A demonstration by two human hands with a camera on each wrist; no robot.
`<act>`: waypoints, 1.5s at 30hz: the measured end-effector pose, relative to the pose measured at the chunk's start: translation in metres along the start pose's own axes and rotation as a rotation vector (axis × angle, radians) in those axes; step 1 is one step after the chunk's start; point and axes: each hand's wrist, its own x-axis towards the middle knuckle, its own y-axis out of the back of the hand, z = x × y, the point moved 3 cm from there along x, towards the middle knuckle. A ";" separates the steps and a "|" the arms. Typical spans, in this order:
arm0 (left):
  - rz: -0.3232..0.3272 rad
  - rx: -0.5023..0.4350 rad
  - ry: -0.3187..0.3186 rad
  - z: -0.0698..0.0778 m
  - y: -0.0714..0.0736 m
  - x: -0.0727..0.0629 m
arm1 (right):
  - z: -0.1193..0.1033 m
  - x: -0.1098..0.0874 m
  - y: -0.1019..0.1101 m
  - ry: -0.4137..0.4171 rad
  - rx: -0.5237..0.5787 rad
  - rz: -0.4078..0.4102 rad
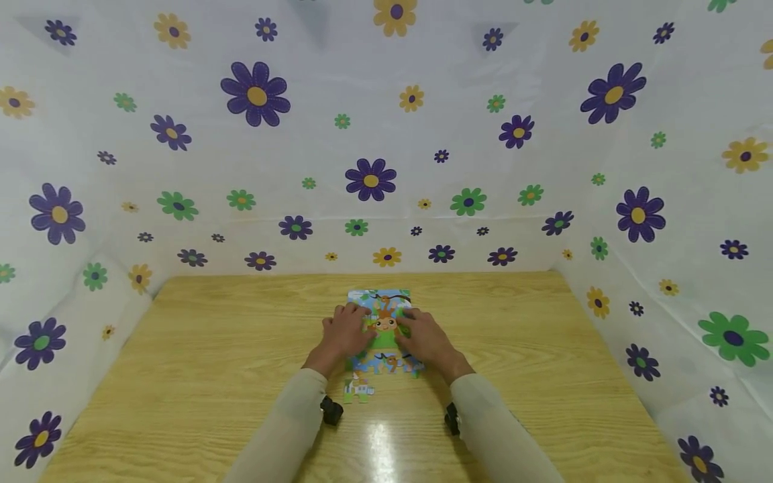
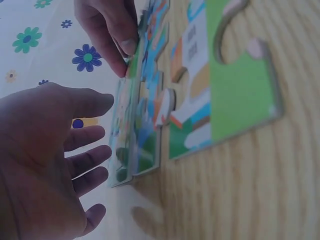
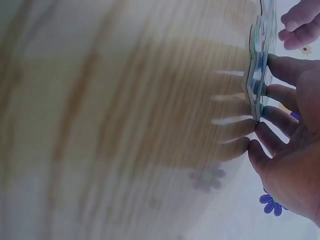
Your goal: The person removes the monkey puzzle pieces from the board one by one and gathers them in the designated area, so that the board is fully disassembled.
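A monkey jigsaw puzzle (image 1: 384, 341) lies flat on the wooden table, with a blue, leafy upper part and a green middle. My left hand (image 1: 349, 332) is over its left side; in the left wrist view the fingers are loosely spread and hold nothing. On the right side, my right hand (image 1: 427, 339) touches the puzzle with extended fingertips, as the right wrist view shows. Nearer to me lies a joined strip of puzzle pieces (image 1: 391, 363) with another monkey on it. Left of centre, below that strip, sits a small puzzle section (image 1: 359, 389) in white and green.
The light wooden table (image 1: 241, 349) extends to both sides of the puzzle. A white sheet with flowers (image 1: 374, 134) stands behind the table and along its left and right sides. Each wrist carries a small black camera (image 1: 331, 410).
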 end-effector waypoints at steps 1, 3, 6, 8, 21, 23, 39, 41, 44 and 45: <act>-0.003 0.009 0.003 -0.001 -0.001 0.002 | 0.000 0.000 0.000 0.003 -0.006 0.001; -0.016 0.009 0.012 -0.002 -0.003 0.005 | 0.001 0.001 0.000 0.002 -0.017 0.002; -0.035 0.001 0.024 -0.002 -0.006 0.009 | 0.001 0.001 0.001 0.000 -0.020 0.005; -0.039 0.005 0.034 -0.002 -0.006 0.011 | 0.001 0.001 0.001 0.000 -0.016 0.004; -0.058 0.003 0.094 -0.002 -0.008 0.016 | -0.001 0.001 0.001 -0.003 -0.007 -0.011; -0.060 -0.006 0.100 -0.003 -0.007 0.018 | 0.000 0.001 0.001 -0.005 0.004 -0.011; -0.069 -0.096 0.129 -0.002 0.000 0.032 | -0.001 0.003 0.003 0.002 -0.015 -0.016; -0.048 -0.124 0.110 -0.002 -0.001 0.031 | -0.001 0.003 0.005 0.000 -0.022 -0.015; -0.020 -0.148 0.080 -0.002 -0.003 0.030 | -0.002 0.003 0.006 -0.005 -0.014 -0.017; -0.013 -0.151 0.073 -0.002 -0.004 0.030 | -0.002 0.003 0.006 -0.008 -0.011 -0.019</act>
